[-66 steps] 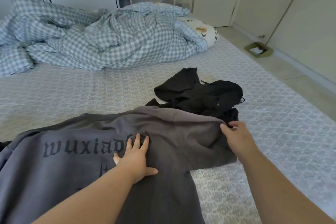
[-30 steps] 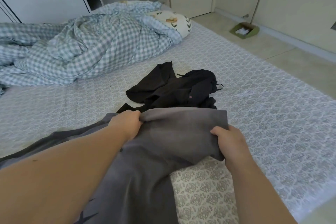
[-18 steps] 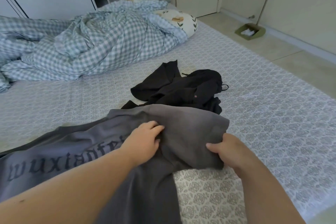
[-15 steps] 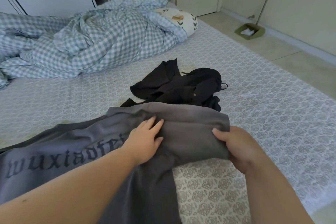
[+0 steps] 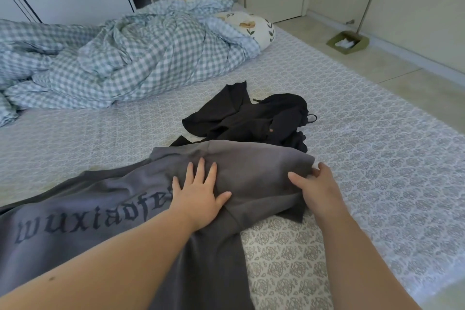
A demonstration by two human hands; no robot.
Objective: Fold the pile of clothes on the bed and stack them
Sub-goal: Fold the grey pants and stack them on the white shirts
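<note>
A grey T-shirt (image 5: 105, 211) with dark gothic lettering lies spread across the near part of the bed (image 5: 377, 158), its sleeve end folded over to the right. My left hand (image 5: 198, 190) rests flat on it, fingers apart, pressing the fabric just right of the lettering. My right hand (image 5: 318, 187) holds the sleeve's right edge, thumb on top and fingers curled under the cloth. A crumpled heap of black clothes (image 5: 254, 118) lies just beyond the shirt, partly under its far edge.
A rumpled blue-checked duvet (image 5: 120, 58) fills the far left of the bed, with a flowered pillow (image 5: 254, 26) at its right end. The bed's right edge drops to a tiled floor, where a green dustpan (image 5: 348, 41) stands by the wall.
My left hand has let go of the bunched fabric and flattened onto the shirt. My right hand has kept hold of the sleeve edge, and the sleeve now lies smoother.
</note>
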